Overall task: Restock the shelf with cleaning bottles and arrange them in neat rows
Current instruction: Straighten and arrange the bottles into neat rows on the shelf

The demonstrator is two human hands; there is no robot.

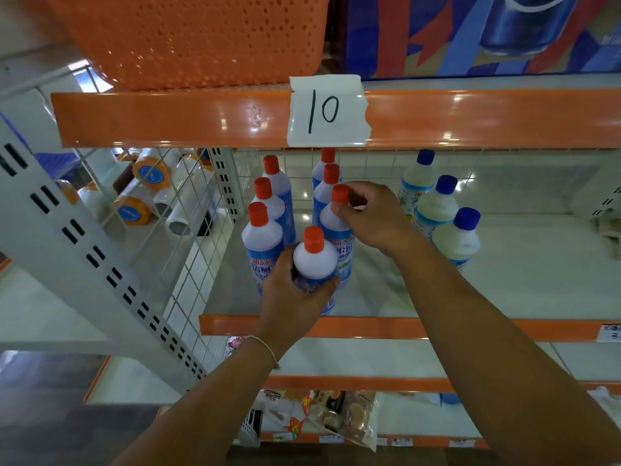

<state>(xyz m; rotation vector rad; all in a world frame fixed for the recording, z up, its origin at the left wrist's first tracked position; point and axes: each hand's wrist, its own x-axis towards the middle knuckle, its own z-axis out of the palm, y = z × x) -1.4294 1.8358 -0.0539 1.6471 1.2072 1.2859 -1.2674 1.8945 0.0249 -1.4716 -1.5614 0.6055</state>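
Observation:
On the white shelf (504,284) stand two rows of red-capped white cleaning bottles with blue labels. The left row (265,227) holds three bottles, and the right row (327,186) runs back under the upper shelf. My left hand (295,294) grips a red-capped bottle (314,257) at the shelf's front, between the two rows. My right hand (373,216) pinches the neck of the front bottle of the right row (337,227), just under its red cap. Three blue-capped white bottles (437,210) stand in a diagonal row further right.
An orange shelf lip with a paper tag "10" (327,111) hangs above, with an orange basket (198,38) on top. A wire grid divider (188,210) bounds the shelf's left side, rolls behind it. Packaged goods (342,415) lie on lower shelves.

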